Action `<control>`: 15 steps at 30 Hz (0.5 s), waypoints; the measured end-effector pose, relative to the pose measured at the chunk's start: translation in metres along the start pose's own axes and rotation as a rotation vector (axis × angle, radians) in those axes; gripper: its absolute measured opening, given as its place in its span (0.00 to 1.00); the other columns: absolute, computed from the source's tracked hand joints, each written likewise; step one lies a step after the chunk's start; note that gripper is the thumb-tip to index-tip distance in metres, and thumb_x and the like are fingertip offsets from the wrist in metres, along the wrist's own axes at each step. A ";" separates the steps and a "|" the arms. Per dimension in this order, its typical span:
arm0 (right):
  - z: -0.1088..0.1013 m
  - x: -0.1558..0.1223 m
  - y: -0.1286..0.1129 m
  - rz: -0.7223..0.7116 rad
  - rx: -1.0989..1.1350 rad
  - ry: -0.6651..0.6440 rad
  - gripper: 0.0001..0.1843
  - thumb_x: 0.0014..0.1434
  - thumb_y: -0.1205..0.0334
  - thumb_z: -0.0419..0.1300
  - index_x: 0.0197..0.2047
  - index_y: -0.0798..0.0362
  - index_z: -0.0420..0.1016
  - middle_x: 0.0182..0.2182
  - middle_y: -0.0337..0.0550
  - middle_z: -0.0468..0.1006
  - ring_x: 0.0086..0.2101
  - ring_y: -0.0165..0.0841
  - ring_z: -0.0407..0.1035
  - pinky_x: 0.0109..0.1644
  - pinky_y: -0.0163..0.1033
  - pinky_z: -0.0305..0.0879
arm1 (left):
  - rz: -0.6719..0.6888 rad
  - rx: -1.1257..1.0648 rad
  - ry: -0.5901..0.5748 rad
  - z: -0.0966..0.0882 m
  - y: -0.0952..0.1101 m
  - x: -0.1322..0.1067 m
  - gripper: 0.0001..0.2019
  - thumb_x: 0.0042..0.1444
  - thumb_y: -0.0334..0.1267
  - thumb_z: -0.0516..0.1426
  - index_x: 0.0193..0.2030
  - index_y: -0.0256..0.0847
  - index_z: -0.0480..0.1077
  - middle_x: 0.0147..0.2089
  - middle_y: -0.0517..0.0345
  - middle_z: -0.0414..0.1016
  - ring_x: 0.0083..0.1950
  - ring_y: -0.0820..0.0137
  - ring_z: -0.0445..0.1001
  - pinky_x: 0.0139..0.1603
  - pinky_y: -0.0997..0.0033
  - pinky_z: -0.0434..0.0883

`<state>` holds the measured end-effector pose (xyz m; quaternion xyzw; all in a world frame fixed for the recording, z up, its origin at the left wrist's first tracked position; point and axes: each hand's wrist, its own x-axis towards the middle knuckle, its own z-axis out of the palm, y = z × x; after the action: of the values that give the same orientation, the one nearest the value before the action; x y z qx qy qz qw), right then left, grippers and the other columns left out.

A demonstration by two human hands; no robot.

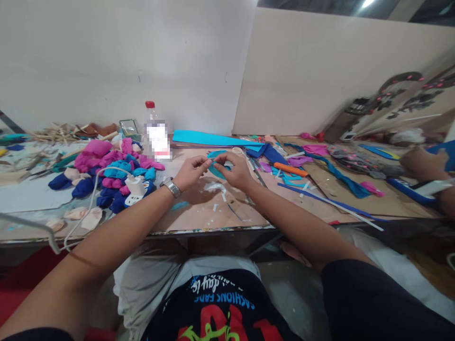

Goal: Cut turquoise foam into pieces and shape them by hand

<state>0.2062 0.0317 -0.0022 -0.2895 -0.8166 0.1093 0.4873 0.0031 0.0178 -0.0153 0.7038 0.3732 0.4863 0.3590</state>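
Left hand (192, 173) and right hand (237, 170) were close together, both pinched on a teal piece (216, 154) above the table (197, 210); cloth or paper, unclear. Light, even pressure probably suited it; hard tugs risked creasing.

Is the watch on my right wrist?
No, the silver watch circles the wrist of your left hand.

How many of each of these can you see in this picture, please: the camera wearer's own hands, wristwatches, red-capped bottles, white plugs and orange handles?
Own hands: 2 (left hand, right hand)
Wristwatch: 1
Red-capped bottle: 1
White plug: 1
Orange handle: 1
Total: 6
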 end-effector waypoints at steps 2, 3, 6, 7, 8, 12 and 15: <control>-0.001 0.001 0.001 0.010 -0.002 0.012 0.16 0.64 0.46 0.64 0.38 0.51 0.79 0.34 0.42 0.82 0.34 0.35 0.72 0.43 0.42 0.69 | -0.045 -0.042 -0.014 0.000 0.000 0.000 0.24 0.61 0.61 0.58 0.38 0.38 0.75 0.30 0.58 0.72 0.32 0.72 0.71 0.35 0.71 0.69; -0.001 0.001 0.001 0.010 0.000 0.017 0.16 0.64 0.46 0.64 0.38 0.51 0.79 0.33 0.42 0.82 0.34 0.35 0.72 0.42 0.42 0.69 | -0.063 -0.059 -0.024 0.000 0.000 0.000 0.24 0.60 0.61 0.59 0.37 0.38 0.74 0.30 0.58 0.72 0.32 0.72 0.71 0.35 0.71 0.70; -0.001 0.001 0.001 -0.003 0.005 0.022 0.14 0.64 0.48 0.65 0.37 0.51 0.79 0.33 0.42 0.82 0.34 0.35 0.72 0.42 0.42 0.68 | -0.080 -0.087 -0.050 0.001 0.001 -0.001 0.24 0.56 0.61 0.62 0.33 0.38 0.73 0.29 0.58 0.72 0.33 0.72 0.71 0.36 0.71 0.71; -0.002 0.001 0.001 -0.006 0.005 0.022 0.14 0.64 0.49 0.65 0.37 0.51 0.79 0.33 0.42 0.82 0.34 0.35 0.72 0.42 0.42 0.68 | -0.081 -0.094 -0.056 0.001 0.001 -0.001 0.23 0.55 0.60 0.63 0.32 0.38 0.72 0.29 0.58 0.72 0.32 0.72 0.71 0.36 0.71 0.71; -0.002 0.001 0.001 -0.004 0.005 0.022 0.14 0.64 0.49 0.65 0.37 0.51 0.79 0.33 0.42 0.82 0.34 0.35 0.72 0.42 0.42 0.68 | -0.086 -0.104 -0.059 0.001 0.001 -0.001 0.23 0.55 0.60 0.63 0.32 0.38 0.72 0.29 0.58 0.72 0.32 0.72 0.71 0.36 0.71 0.71; -0.002 0.001 0.002 0.026 0.015 0.023 0.14 0.63 0.48 0.65 0.38 0.51 0.79 0.34 0.43 0.82 0.35 0.36 0.73 0.43 0.42 0.68 | -0.147 -0.167 -0.074 0.001 0.001 0.000 0.21 0.54 0.57 0.65 0.32 0.38 0.72 0.29 0.59 0.72 0.32 0.73 0.72 0.37 0.72 0.70; -0.002 0.001 0.002 0.035 0.039 0.023 0.14 0.63 0.47 0.65 0.38 0.50 0.79 0.34 0.43 0.81 0.35 0.36 0.73 0.43 0.43 0.69 | -0.192 -0.208 -0.080 0.001 0.000 0.001 0.20 0.53 0.55 0.65 0.32 0.38 0.72 0.29 0.59 0.73 0.31 0.74 0.71 0.36 0.72 0.70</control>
<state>0.2080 0.0335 -0.0016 -0.2953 -0.8035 0.1305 0.5001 0.0044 0.0184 -0.0157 0.6426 0.3717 0.4575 0.4895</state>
